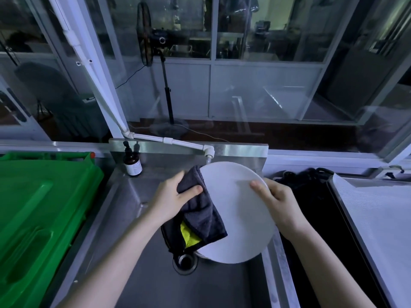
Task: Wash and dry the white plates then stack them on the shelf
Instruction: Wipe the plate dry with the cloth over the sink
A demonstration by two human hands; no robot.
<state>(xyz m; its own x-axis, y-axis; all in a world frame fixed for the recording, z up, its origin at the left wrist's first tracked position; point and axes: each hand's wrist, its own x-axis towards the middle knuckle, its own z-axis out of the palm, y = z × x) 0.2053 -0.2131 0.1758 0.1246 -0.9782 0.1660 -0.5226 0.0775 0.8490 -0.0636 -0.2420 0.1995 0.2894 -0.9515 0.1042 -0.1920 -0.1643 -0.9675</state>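
While above sink (pixel 133 274), white plate (pixel 240 214) aslant.

We take this for the dishwashing corner of a working kitchen: a deep steel sink (pixel 138 218) with a white pipe tap (pixel 153 137) along its far wall, a soap bottle (pixel 132 163) far left, a green bin (pixel 40 207) left, a lined tray (pixel 378 218) right, and glass partitions (pixel 255 96) beyond.

Matt white plate (pixel 240 210); fuzzy grey cloth (pixel 200 210); brushed steel sink (pixel 138 252).
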